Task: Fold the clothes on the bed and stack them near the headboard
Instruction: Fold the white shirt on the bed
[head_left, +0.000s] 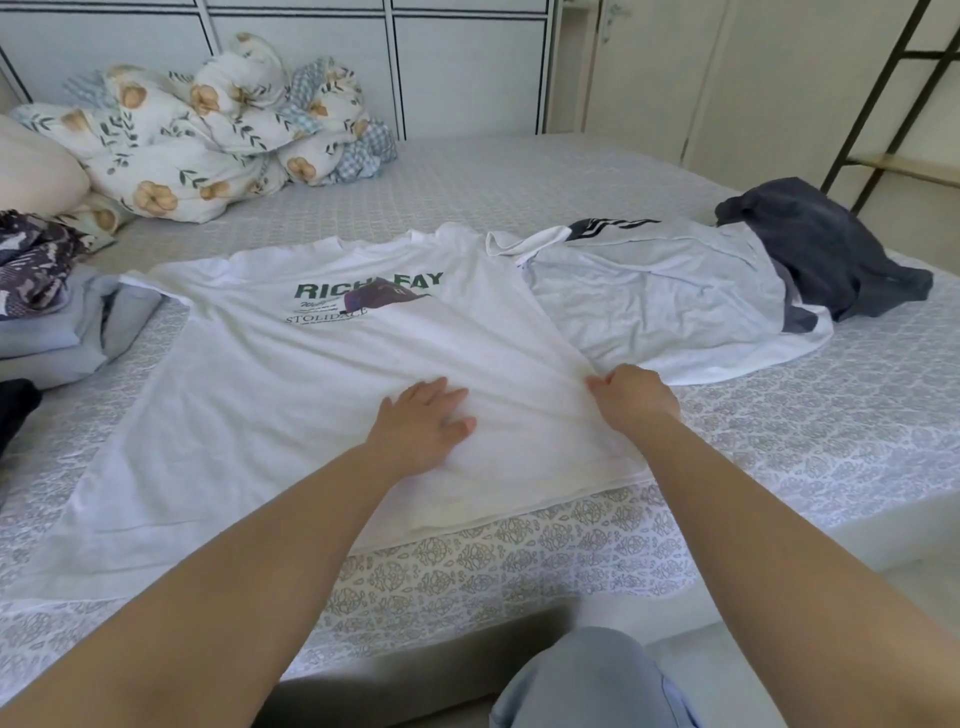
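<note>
White printed T-shirt (291, 395) flat on bed (779, 441)

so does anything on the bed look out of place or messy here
Nothing damaged or spilled. The white t-shirt lies skewed, its right sleeve overlapping the grey garment, and a dark garment lies crumpled beyond.
</note>
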